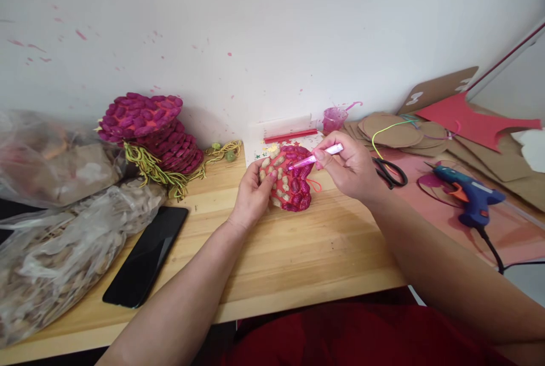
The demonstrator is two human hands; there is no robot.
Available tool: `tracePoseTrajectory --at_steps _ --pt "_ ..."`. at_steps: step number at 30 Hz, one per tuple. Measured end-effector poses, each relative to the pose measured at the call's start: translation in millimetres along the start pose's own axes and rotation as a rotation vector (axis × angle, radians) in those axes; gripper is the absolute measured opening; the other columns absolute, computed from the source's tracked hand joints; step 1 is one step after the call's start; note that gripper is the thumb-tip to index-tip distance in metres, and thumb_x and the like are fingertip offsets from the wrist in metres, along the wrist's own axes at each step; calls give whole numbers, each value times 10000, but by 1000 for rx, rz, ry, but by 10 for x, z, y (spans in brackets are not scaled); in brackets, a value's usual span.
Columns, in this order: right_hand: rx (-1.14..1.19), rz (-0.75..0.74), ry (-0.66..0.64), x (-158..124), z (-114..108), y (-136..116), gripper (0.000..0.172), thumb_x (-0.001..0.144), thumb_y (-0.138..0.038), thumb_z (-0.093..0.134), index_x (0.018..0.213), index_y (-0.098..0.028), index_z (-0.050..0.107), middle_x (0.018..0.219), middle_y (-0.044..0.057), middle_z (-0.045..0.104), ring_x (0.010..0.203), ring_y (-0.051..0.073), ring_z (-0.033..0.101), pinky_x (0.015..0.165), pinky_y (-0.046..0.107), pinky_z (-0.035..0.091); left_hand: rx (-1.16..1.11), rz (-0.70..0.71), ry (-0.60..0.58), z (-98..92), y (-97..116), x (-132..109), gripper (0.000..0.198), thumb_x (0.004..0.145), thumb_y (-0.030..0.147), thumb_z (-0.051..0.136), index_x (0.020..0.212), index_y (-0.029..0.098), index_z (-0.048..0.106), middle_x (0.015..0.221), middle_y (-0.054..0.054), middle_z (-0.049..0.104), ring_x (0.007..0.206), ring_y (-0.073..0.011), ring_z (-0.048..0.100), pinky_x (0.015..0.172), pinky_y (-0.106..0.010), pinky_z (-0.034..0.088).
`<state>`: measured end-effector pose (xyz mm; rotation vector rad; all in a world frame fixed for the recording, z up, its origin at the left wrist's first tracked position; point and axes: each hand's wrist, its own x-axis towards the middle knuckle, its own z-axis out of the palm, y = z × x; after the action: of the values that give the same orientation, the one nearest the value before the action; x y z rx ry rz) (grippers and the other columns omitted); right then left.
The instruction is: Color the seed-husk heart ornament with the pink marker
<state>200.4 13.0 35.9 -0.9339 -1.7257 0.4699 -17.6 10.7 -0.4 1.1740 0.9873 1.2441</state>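
Note:
My left hand [254, 191] grips the left edge of a red disc covered in peanut shells [291, 180], tilted up above the table. Shells on its right and lower side are magenta; those on the left are bare tan. A loop of orange-red cord [315, 185] sticks out at its right. Between the thumb and fingers of my right hand [347, 164] is a slim white paintbrush [327, 151], stained pink. Its tip meets the shells near the upper middle of the disc.
Finished-looking magenta discs [145, 122] are stacked at left, near bags of shells [76, 252] and a black phone [146, 258]. A pink paint cup [334, 118] stands behind. Scissors [389, 173], a glue gun [472, 193] and cardboard circles [389, 129] lie right.

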Motion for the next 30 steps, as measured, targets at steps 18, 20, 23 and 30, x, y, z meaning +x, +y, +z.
tracePoseTrajectory --at_steps 18,20,23,30 --pt "-212 -152 70 2 16 -150 137 963 -359 608 895 -242 584 831 28 660 790 193 617 745 356 483 -142 -103 30 31 37 -4 615 669 502 854 1144 196 612 907 -53 770 799 -224 732 687 -325 579" --pt "-191 -149 78 1 11 -152 113 960 -334 612 898 -243 589 831 26 658 783 189 618 740 352 482 -157 -115 28 31 35 -5 606 668 488 859 1139 195 616 904 -53 772 780 -220 732 673 -319 578" --pt "-144 -131 45 2 18 -162 88 962 -293 604 897 -235 595 818 17 650 755 171 609 719 333 478 -184 -137 23 37 44 -8 593 664 472 866 1126 195 617 894 -51 774 704 -197 718 610 -296 561" --pt "-190 -160 68 -2 45 -180 84 955 -286 606 891 -235 587 831 22 662 781 182 615 741 340 479 -192 -162 41 43 59 -13 607 651 472 874 1127 205 610 857 -28 768 686 -196 713 610 -300 561"
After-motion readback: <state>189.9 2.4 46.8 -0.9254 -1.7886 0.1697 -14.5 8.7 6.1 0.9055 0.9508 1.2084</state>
